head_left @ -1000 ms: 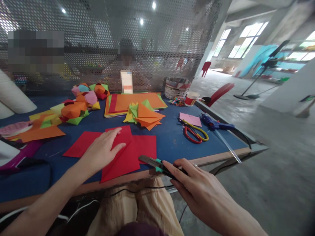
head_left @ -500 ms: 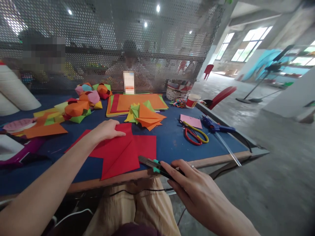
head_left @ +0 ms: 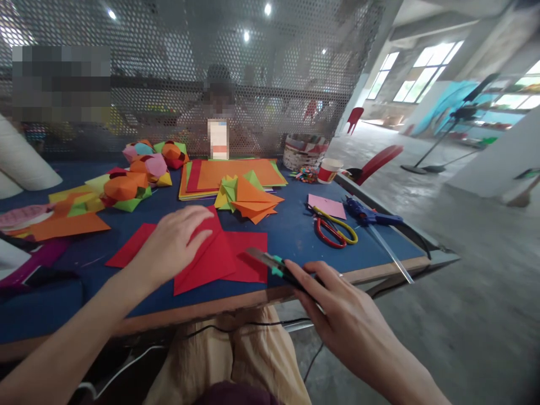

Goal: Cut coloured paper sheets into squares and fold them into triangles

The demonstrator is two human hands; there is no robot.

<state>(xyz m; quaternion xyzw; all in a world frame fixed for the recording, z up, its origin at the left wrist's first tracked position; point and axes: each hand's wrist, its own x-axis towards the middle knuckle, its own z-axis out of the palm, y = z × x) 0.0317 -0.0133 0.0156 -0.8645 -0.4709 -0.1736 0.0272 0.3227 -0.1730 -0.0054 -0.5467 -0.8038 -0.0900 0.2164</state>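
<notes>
My left hand (head_left: 179,239) rests on a creased red paper sheet (head_left: 211,256), its thumb and fingers apart, covering the sheet's left part. More red paper (head_left: 251,253) lies beneath, showing on the right and at the left. In my right hand (head_left: 333,301) is a utility knife (head_left: 278,267), gripped by its dark handle with green parts. Its blade points left, over the right-hand red paper near the table's front edge; whether it touches the paper I cannot tell.
Folded orange and green paper (head_left: 253,199) lies before a coloured paper stack (head_left: 236,174). Scissors (head_left: 333,228), a pink sheet (head_left: 327,206) and a blue glue gun (head_left: 371,215) are at right. A paper cup (head_left: 329,170) stands behind. Several paper ornaments (head_left: 126,188) are at left.
My left hand has moved down over the red sheet, which has turned and shifted slightly away from the table edge. The knife has moved a little up and right, still in my right hand.
</notes>
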